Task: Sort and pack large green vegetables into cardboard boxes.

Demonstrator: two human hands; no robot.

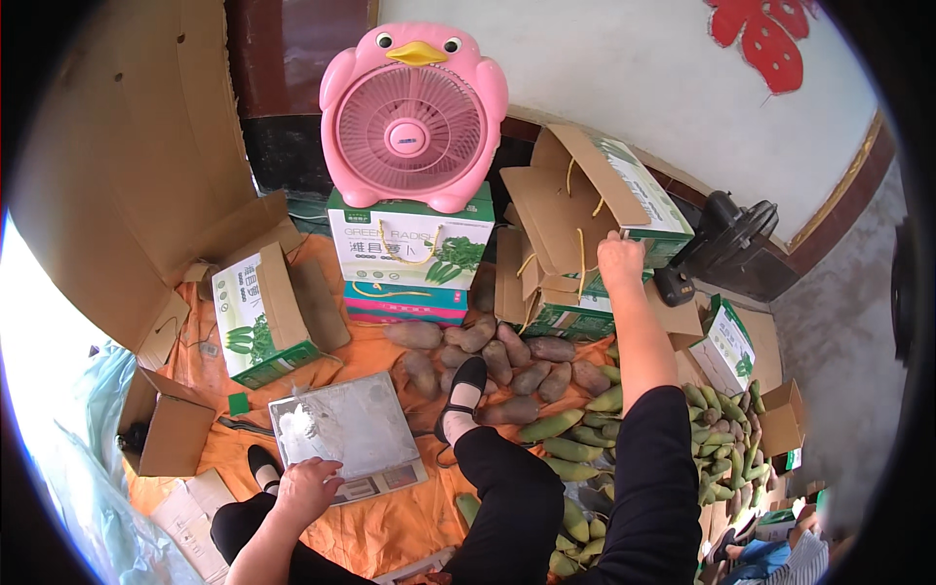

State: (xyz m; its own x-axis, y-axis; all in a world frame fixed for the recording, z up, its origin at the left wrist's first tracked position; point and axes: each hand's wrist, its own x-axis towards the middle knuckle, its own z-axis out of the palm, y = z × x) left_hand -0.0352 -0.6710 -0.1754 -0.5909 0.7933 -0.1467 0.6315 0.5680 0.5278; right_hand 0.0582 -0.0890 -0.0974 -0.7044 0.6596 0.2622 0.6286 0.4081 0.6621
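Bare-handed among produce and cartons, a person reaches beyond and to the right of a flat silver scale (366,429), the right hand (624,258) clamped on the near edge of an open box (629,180), whose brown flaps are spread and yellow cords show. That box tops a lower box (585,322), likewise beyond and right of the scale. The left hand (310,487) is at the scale's near edge, fingers loosely apart and holding nothing that shows (whether it touches the scale is hard to tell). The scale lies on an orange sheet (429,512), one dark shoe (469,374) just to its right and another shoe (263,462) just to its left. Brown tubers (509,409) lie beyond the scale and to its right; green radishes (570,450) heap up farther right. Directly beyond the scale, a pink bird-shaped fan (409,112) stands on a white-and-green carton (409,239), a pink-and-blue carton (405,304) underneath. A small brown carton (180,429) sits left of the scale; a black fan (721,234) stands well apart, beyond and right of it.
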